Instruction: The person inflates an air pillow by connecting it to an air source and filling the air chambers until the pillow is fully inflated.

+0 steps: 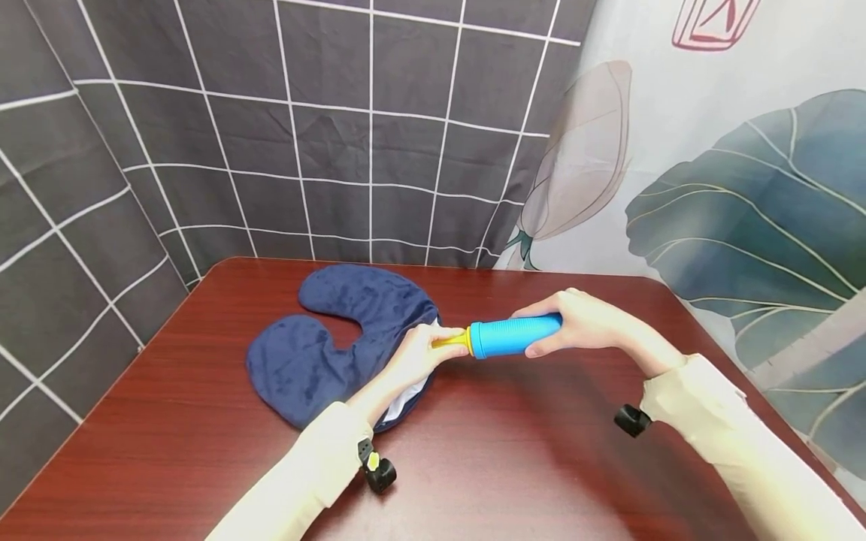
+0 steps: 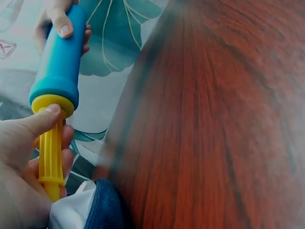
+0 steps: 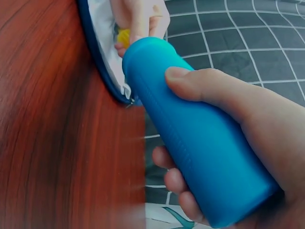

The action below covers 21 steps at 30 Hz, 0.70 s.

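A blue hand pump (image 1: 510, 336) with a yellow fluted nozzle end (image 2: 51, 152) is held level above the table. My right hand (image 1: 585, 321) wraps round the blue barrel, thumb on one side and fingers on the other. With thumb and fingers, my left hand (image 1: 416, 353) grips the yellow part just beyond the barrel. A navy plush U-shaped neck pillow (image 1: 304, 368) lies under and beside the left hand. White lining (image 2: 71, 210) shows along its edge near the nozzle's tip. Whether the tip sits in a valve is hidden.
The red-brown wooden table (image 1: 494, 466) carries the pillow, left of centre. A dark cloth with white grid lines (image 1: 331, 143) hangs behind, and a leaf-patterned cloth (image 1: 764, 195) hangs at the right. Black wrist cameras (image 1: 632, 421) stick out below both cuffs.
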Motion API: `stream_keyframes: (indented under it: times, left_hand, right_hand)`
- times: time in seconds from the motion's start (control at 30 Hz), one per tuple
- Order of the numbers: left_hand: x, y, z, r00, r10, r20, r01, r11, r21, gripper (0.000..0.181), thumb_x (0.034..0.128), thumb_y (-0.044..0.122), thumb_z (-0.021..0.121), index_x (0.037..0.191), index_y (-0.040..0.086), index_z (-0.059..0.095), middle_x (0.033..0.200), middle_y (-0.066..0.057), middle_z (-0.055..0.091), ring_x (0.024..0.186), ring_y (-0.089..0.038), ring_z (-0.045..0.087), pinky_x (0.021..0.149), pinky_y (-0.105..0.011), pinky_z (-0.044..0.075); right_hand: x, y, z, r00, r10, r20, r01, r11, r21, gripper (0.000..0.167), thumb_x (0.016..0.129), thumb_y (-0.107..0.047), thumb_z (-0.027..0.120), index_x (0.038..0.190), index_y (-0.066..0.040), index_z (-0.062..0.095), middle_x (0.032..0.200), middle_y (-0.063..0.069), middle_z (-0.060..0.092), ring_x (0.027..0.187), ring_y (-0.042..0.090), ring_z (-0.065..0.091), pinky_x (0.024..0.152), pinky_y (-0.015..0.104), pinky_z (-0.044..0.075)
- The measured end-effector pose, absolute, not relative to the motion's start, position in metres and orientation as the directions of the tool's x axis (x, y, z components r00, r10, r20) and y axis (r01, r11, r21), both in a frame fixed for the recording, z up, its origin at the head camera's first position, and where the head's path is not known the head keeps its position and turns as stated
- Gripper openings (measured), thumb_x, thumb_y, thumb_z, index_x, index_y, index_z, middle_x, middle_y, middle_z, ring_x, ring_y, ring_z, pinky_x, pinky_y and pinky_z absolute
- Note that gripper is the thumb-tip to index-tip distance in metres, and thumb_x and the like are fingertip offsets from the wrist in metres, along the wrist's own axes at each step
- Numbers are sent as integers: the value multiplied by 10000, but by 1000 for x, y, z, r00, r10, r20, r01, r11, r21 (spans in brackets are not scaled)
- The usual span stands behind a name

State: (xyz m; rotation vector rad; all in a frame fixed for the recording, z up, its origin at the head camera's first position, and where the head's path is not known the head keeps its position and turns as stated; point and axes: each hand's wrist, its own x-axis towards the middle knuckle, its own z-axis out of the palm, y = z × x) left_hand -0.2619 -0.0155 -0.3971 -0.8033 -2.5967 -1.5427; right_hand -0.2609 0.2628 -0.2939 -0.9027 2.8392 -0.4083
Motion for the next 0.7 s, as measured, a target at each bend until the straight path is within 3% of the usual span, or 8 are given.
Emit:
stream_keyframes:
  times: [0.37,0.7]
  left_hand:
    - [-256,-20,-397,-884,398,245,395,356,847,410,865,246,756,1229,68,698,1177,-85,733,1113,-212,684,948,-321,535]
    - [-259,-19,-399,-888,391,244,393,367,843,344,860,245,760,1180,121,736,1131,-42,752,1073,-161,689,896,-214,513]
  right_hand:
    - [-252,289,-275,-829,-554,-73,-521,814,-256,593,740,-551,805,1267,-316,666,1047,-101,712,848,93,596,719,289,472]
    - [-242,330,-257,-878,-475,-68,-446,860,-246,579,719,-519,833,1252,-375,660,912,-144,679,786,56,564,679,236,435]
